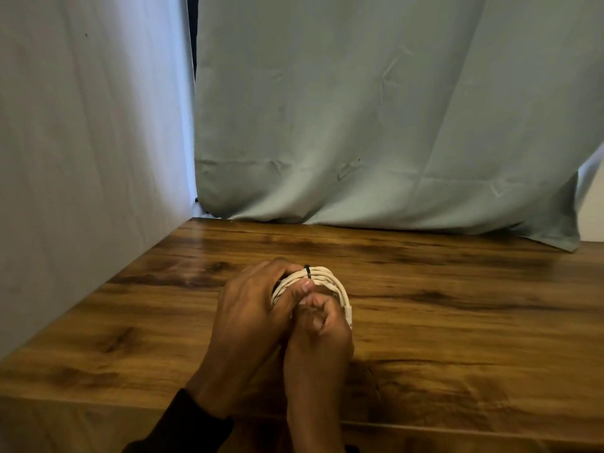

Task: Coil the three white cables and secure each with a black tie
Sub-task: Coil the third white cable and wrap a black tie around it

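Frame centre: left hand (251, 308) and right hand (322, 325) both clamp the white cable coil (322, 277), likely bracing loops while the black tie (307, 271) cinches.

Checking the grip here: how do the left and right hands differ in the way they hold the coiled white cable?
The left hand wraps the far-left side of the coiled white cable, near the thin black tie, thumb across the loops. The right hand sits nearer the camera, fingers curled at the coil's near-right side. Both grip the same coil above the wooden table.
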